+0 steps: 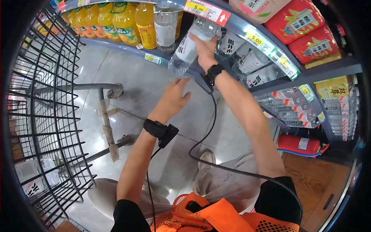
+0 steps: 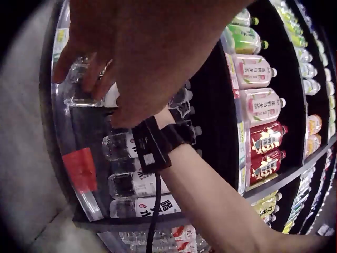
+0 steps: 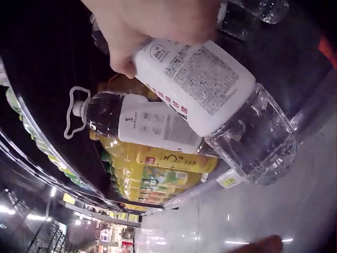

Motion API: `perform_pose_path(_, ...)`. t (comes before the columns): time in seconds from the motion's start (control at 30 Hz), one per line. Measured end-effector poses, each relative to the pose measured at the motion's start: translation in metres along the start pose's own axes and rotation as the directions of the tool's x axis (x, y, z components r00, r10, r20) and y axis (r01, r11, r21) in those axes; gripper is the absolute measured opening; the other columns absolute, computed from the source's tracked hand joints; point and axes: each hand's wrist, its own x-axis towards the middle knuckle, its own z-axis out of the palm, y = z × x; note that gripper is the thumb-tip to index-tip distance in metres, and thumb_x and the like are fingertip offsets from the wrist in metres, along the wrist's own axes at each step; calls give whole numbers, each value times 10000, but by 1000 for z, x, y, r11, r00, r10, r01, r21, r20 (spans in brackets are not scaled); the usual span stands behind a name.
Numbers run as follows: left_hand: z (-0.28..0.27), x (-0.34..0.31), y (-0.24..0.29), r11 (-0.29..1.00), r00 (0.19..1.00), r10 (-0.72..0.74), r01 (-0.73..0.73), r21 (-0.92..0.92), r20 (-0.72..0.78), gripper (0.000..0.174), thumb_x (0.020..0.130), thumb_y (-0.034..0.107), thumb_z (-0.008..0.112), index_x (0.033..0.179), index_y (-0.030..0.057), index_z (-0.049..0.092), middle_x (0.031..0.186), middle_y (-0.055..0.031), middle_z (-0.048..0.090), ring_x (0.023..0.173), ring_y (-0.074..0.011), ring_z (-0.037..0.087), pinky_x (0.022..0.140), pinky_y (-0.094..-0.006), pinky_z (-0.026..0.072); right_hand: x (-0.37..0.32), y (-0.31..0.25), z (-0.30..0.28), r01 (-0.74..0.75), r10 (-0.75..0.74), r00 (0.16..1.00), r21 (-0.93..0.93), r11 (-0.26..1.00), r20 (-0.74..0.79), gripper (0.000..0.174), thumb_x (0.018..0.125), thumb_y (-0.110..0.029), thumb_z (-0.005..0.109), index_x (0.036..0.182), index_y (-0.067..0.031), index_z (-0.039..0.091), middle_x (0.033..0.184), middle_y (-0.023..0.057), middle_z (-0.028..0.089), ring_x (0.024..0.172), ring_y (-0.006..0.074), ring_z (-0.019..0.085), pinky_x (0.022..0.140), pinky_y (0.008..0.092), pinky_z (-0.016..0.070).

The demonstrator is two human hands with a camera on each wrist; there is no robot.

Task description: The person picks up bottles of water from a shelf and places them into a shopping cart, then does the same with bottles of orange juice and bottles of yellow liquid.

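My right hand (image 1: 205, 49) grips a large clear water bottle (image 1: 187, 51) with a white label, its fingers wrapped round the labelled part. The bottle tilts at the shelf's front edge, its base out over the floor and its top hidden under the upper shelf's price strip. The right wrist view shows the label's printed back and the bottle's clear base (image 3: 258, 142). My left hand (image 1: 170, 99) reaches toward the base with fingers extended, holding nothing; its fingertips come close below the bottle.
Several similar water bottles (image 1: 251, 60) lie to the right on the same shelf. Orange drink bottles (image 1: 125, 25) and an upright water bottle (image 1: 165, 31) stand at left. A black wire cart (image 1: 58, 116) with a bottle (image 1: 31, 174) inside is left. A red extinguisher (image 1: 298, 144) lies low right.
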Motion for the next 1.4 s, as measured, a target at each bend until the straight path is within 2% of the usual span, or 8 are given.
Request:
perform_pose_path(0.17,12,2,-20,996,998,-2,-5,-93,-70,461,884,108,650,1317,-1,539,1264,-214,610,1139,-357,598,957,-412,485,11,-11,10,62,-55,996,-85,994,74,795,675,-61,868,1298,7,379,1199,151,611,1105,257,622,943,391,525)
perform_pose_path(0.37,15,8,-37,965,984,-160,139,-221,-79,426,876,102,658,1280,0,570,1227,-174,649,1131,-306,621,928,-403,504,31,-19,9,419,-314,886,-298,858,340,855,671,-104,886,1330,0,352,1280,175,574,1182,268,592,1007,386,493)
perform_pose_path(0.57,31,18,-49,990,998,-52,47,-130,-40,403,870,77,643,1261,10,577,1222,-163,650,1116,-306,629,948,-382,503,23,11,4,519,-413,844,-326,790,342,925,611,-217,932,1311,-4,366,1230,164,608,1151,295,610,991,390,496)
perform_pose_path(0.67,30,24,-59,969,992,-111,94,-229,-64,427,851,79,659,1260,0,567,1219,-171,648,1115,-311,627,969,-385,494,15,5,11,440,-346,868,-229,868,356,928,617,-219,932,1314,-6,357,1226,167,609,1147,293,612,984,393,499)
perform_pose_path(0.7,27,28,-61,970,988,-127,106,-220,-83,445,843,77,662,1269,1,558,1222,-169,646,1120,-310,625,974,-386,491,12,-1,10,366,-234,908,-385,847,348,930,624,-221,931,1317,-2,350,1258,182,583,1175,283,594,1001,391,485)
perform_pose_path(0.87,0,44,-67,973,959,-209,183,-142,-194,543,820,65,657,1336,15,496,1251,-150,635,1155,-290,609,977,-394,485,29,8,11,364,-204,867,-297,883,455,957,640,-209,921,1359,-1,326,1318,179,533,1242,267,546,1045,389,458)
perform_pose_path(0.97,-9,59,-76,959,951,-157,83,-271,-265,534,808,98,671,1305,-5,503,1228,-192,643,1136,-347,614,953,-399,493,31,13,5,323,-175,849,-228,918,498,943,669,-172,903,1388,-26,310,1348,149,538,1261,251,537,1069,397,442)
perform_pose_path(1.4,8,55,-48,949,980,-152,108,-295,-131,549,807,44,656,1324,-3,479,1271,-215,625,1225,-334,584,958,-396,465,29,1,-14,287,-75,812,-284,915,578,960,682,-213,897,1425,-18,321,1356,156,527,1296,255,498,1101,375,402)
